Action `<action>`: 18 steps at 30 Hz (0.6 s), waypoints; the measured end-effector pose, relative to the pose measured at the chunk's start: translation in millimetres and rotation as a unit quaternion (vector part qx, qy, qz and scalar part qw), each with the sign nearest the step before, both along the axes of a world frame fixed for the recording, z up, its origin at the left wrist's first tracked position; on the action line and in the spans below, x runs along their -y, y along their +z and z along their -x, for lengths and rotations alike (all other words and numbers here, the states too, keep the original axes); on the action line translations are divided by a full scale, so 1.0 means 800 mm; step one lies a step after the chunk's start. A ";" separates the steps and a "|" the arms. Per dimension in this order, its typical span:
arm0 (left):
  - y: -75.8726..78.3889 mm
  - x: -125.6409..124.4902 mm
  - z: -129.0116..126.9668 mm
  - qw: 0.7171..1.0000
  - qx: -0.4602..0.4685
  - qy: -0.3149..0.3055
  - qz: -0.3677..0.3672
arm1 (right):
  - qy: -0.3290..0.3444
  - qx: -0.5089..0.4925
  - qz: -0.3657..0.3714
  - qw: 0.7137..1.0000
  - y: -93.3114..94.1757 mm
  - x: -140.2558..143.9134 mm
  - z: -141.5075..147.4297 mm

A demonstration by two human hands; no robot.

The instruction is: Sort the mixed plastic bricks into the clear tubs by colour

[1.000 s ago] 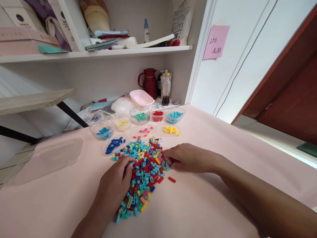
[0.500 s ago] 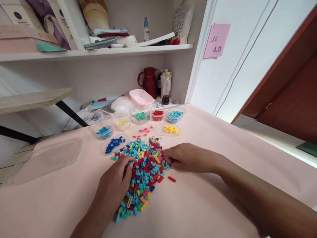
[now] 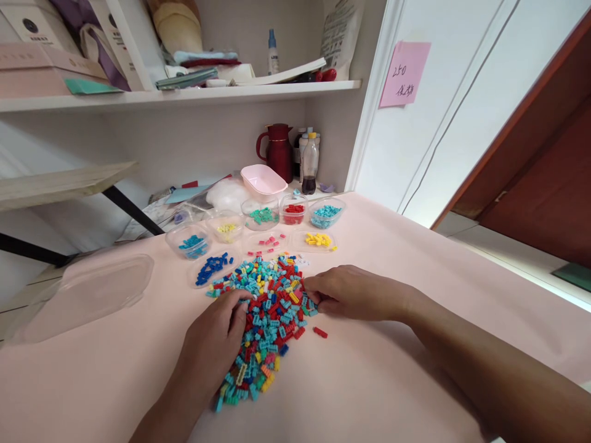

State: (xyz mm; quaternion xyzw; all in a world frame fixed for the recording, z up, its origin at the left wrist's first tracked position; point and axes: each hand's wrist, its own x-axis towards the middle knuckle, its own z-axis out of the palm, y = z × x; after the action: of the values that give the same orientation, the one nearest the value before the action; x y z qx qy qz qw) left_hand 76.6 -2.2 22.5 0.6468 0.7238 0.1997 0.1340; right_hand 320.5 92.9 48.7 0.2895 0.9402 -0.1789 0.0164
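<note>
Brick pile (image 3: 265,320): loose heap of small toy bricks, mostly cyan, red, yellow and blue, lying on the pink surface (image 3: 369,381); landmark for every entry below.
Left hand (image 3: 215,335): resting on the near-left edge of the brick pile, palm down, fingers curled into the bricks; whether the grip pinches a brick cannot be told.
Right hand (image 3: 353,292): at the right edge of the brick pile, fingertips drawn together and touching the bricks there; any brick between them is hidden.
Stray red brick (image 3: 320,333): alone on the surface, just right of the brick pile, below the right hand.
Blue bricks (image 3: 211,268): sorted group on a clear lid, just beyond the pile's far-left edge.
Pink bricks (image 3: 268,243): few pieces, directly beyond the brick pile.
Yellow bricks (image 3: 318,240): group beyond the brick pile, to the right.
Clear cups: row farther behind the brick pile, holding cyan-blue (image 3: 192,245), pale yellow (image 3: 226,228), green (image 3: 262,216), red (image 3: 294,210) and cyan (image 3: 327,212) bricks.
Pink tub (image 3: 263,181): behind the cup row.
Large clear lid (image 3: 87,295): well left of the brick pile.
Red jug (image 3: 278,151): far behind the brick pile, beside bottles (image 3: 309,161).
</note>
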 end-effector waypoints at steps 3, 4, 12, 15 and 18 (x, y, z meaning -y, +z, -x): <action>0.000 0.001 0.000 1.000 -0.001 -0.001 -0.005 | 0.002 -0.002 0.000 1.000 -0.001 -0.001 -0.001; 0.000 0.002 0.000 1.000 -0.002 -0.001 -0.008 | 0.003 -0.003 -0.001 1.000 -0.002 -0.002 -0.001; 0.000 0.002 0.001 1.000 -0.001 -0.001 -0.005 | 0.004 -0.008 0.006 1.000 -0.004 -0.003 -0.001; 0.002 0.001 -0.001 1.000 0.002 -0.002 -0.006 | 0.003 -0.017 0.016 1.000 -0.003 -0.005 -0.002; 0.002 0.001 -0.001 1.000 0.004 0.000 -0.006 | 0.016 -0.035 0.071 0.997 0.002 -0.013 -0.008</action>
State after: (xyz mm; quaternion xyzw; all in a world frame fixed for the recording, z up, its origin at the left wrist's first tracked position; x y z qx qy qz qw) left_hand 77.1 -2.8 23.9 0.6471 0.7216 0.2069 0.1330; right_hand 327.0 103.1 50.1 0.2660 0.9297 -0.2546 0.0069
